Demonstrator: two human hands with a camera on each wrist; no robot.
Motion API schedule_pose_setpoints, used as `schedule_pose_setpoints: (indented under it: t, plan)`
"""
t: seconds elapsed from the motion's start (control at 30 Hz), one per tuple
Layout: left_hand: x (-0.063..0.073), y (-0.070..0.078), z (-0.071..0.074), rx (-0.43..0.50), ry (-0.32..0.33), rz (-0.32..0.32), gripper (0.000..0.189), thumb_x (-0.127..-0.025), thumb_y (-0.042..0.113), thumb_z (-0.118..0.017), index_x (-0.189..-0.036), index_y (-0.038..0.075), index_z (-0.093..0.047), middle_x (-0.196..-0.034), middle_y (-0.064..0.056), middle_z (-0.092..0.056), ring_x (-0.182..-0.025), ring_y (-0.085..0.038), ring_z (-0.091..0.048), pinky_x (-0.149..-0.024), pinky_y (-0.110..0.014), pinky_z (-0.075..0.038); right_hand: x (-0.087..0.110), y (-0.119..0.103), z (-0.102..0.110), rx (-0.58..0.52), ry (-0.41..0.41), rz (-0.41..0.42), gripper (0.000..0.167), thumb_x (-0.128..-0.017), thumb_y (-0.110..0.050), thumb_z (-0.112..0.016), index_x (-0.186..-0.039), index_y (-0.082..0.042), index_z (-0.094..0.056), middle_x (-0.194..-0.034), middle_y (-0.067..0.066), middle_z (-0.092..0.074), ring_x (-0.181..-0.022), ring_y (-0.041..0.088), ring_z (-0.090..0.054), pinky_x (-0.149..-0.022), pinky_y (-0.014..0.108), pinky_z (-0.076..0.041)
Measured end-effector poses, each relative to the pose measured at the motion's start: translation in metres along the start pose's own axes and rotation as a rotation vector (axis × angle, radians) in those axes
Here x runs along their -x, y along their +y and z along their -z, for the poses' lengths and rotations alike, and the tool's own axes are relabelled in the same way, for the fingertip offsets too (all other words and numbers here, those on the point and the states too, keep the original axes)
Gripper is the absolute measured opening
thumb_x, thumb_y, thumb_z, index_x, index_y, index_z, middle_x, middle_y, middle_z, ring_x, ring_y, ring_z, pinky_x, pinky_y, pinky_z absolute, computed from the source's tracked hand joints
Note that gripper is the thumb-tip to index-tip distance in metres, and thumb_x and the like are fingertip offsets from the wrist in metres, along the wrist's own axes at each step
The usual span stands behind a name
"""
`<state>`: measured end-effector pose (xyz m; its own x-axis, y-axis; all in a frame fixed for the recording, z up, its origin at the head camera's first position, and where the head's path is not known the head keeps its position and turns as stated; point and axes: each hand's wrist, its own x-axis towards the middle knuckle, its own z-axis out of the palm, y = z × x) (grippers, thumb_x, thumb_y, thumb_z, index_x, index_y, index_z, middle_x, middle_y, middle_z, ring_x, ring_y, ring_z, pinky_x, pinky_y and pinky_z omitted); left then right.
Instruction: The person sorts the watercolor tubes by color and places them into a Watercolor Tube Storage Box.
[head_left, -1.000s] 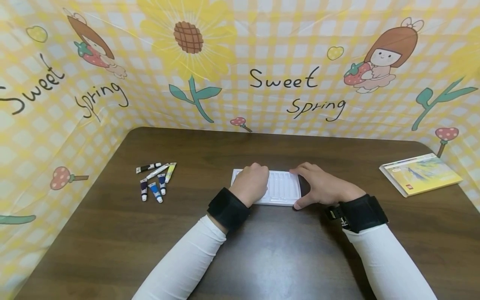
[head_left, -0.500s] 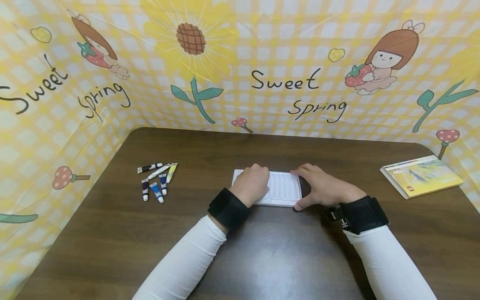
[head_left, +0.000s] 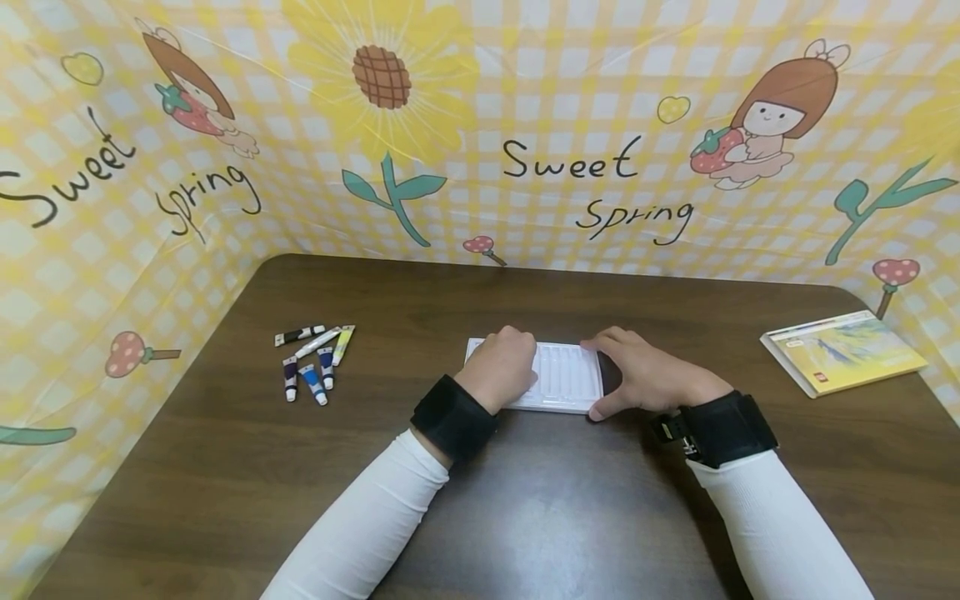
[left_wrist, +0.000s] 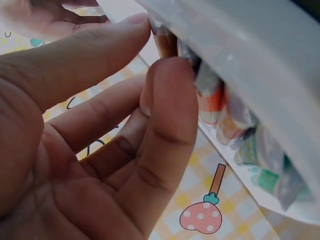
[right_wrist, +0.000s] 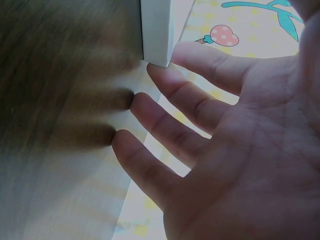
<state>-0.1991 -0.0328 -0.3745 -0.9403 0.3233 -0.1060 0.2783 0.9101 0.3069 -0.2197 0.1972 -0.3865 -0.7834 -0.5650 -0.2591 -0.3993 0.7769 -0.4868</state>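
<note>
A white slotted tray (head_left: pixel 558 377) lies at the middle of the table, its right-hand slots bare in the head view. My left hand (head_left: pixel 497 368) covers its left part. Up close in the left wrist view, thumb and index finger pinch the end of a brown paint tube (left_wrist: pixel 165 44) at the tray's edge. Beside it in the tray sit an orange paint tube (left_wrist: pixel 210 104), a green paint tube (left_wrist: pixel 267 179) and others. Across the tray's right end, my right hand (head_left: pixel 645 371) holds it, thumb at the near corner and fingers at the far one; fingertips (right_wrist: pixel 162 75) touch the white corner.
Several loose paint tubes (head_left: pixel 311 377), black, white, yellow and blue, lie at the left of the brown table (head_left: pixel 247 492). At the far right is a yellow box (head_left: pixel 843 350) with a printed picture. A patterned cloth (head_left: pixel 480 92) rises behind the table.
The left hand and forearm have shifted very slightly left over the tray. The right hand, the tray and the loose tubes keep their places; the head view has tilted a little.
</note>
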Motion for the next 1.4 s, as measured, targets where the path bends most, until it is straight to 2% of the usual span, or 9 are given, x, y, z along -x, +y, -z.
schedule_pose_setpoints:
  t: [0.3,0.4,0.5,0.63,0.77,0.93,1.03,1.17,1.4]
  plan:
    - [0.001,-0.002,0.003,-0.003,0.043,-0.010,0.019,-0.098,0.014,-0.074,-0.109,0.000,-0.077,-0.096,-0.013,-0.076,-0.073,-0.019,-0.066,-0.067,-0.034,-0.057,-0.001,-0.001,0.000,0.008,0.001,-0.009,0.099,-0.080,-0.040,-0.091,-0.157,-0.002,-0.043,-0.158,0.023,-0.042,-0.141,0.040,-0.043,-0.116,0.061,-0.041]
    - [0.001,-0.007,0.008,0.021,0.063,-0.010,0.016,-0.098,0.015,-0.074,-0.103,0.001,-0.079,-0.092,-0.011,-0.076,-0.072,-0.021,-0.066,-0.067,-0.035,-0.057,0.000,-0.002,0.000,0.009,0.000,-0.008,0.099,-0.080,-0.040,-0.092,-0.157,-0.002,-0.043,-0.158,0.023,-0.042,-0.141,0.040,-0.042,-0.116,0.062,-0.041]
    - [0.000,-0.018,0.018,0.052,0.090,0.018,0.015,-0.097,0.016,-0.073,-0.104,0.005,-0.080,-0.100,-0.010,-0.079,-0.083,-0.025,-0.073,-0.074,-0.041,-0.060,0.001,-0.002,0.000,0.003,0.000,-0.012,0.099,-0.080,-0.040,-0.092,-0.157,-0.002,-0.043,-0.158,0.024,-0.042,-0.140,0.041,-0.042,-0.116,0.063,-0.040]
    - [0.000,-0.042,0.035,0.090,0.124,0.092,0.023,-0.099,0.020,-0.072,-0.116,0.007,-0.078,-0.117,-0.012,-0.078,-0.103,-0.031,-0.075,-0.089,-0.049,-0.061,0.002,-0.002,-0.001,-0.014,-0.002,-0.025,0.099,-0.080,-0.039,-0.092,-0.158,-0.003,-0.043,-0.159,0.024,-0.041,-0.139,0.041,-0.041,-0.116,0.065,-0.039]
    - [0.007,-0.075,0.051,0.105,0.176,0.179,0.023,-0.100,0.023,-0.071,-0.114,0.006,-0.078,-0.114,-0.015,-0.078,-0.101,-0.035,-0.075,-0.087,-0.052,-0.060,0.002,-0.002,-0.001,-0.016,-0.002,-0.026,0.099,-0.080,-0.039,-0.092,-0.158,-0.003,-0.042,-0.159,0.024,-0.040,-0.140,0.040,-0.041,-0.116,0.065,-0.039]
    - [0.025,-0.124,0.070,0.082,0.221,0.294,0.021,-0.098,0.023,-0.069,-0.106,0.007,-0.079,-0.116,-0.021,-0.076,-0.104,-0.044,-0.073,-0.086,-0.059,-0.058,0.001,-0.002,0.000,-0.012,-0.004,-0.027,0.099,-0.080,-0.039,-0.092,-0.158,-0.003,-0.042,-0.160,0.024,-0.040,-0.140,0.040,-0.041,-0.117,0.064,-0.039]
    - [0.036,-0.150,0.078,0.085,0.212,0.362,0.021,-0.095,0.021,-0.067,-0.104,0.005,-0.077,-0.119,-0.026,-0.074,-0.105,-0.048,-0.071,-0.086,-0.060,-0.058,0.001,-0.003,0.001,-0.005,-0.005,-0.027,0.099,-0.080,-0.039,-0.092,-0.158,-0.003,-0.042,-0.160,0.023,-0.040,-0.140,0.040,-0.041,-0.117,0.063,-0.040]
    - [0.046,-0.175,0.082,0.111,0.166,0.441,0.018,-0.091,0.018,-0.066,-0.095,0.004,-0.076,-0.114,-0.026,-0.074,-0.097,-0.045,-0.070,-0.080,-0.057,-0.058,0.000,-0.004,0.001,0.002,-0.007,-0.018,0.100,-0.080,-0.040,-0.092,-0.158,-0.003,-0.042,-0.159,0.024,-0.040,-0.140,0.040,-0.041,-0.117,0.063,-0.040]
    - [0.047,-0.191,0.079,0.132,0.083,0.501,0.023,-0.092,0.021,-0.072,-0.096,-0.001,-0.078,-0.118,-0.035,-0.070,-0.104,-0.056,-0.067,-0.090,-0.063,-0.057,0.001,-0.003,0.000,-0.012,-0.004,-0.017,0.100,-0.080,-0.040,-0.092,-0.158,-0.003,-0.042,-0.160,0.024,-0.040,-0.141,0.041,-0.041,-0.117,0.065,-0.039]
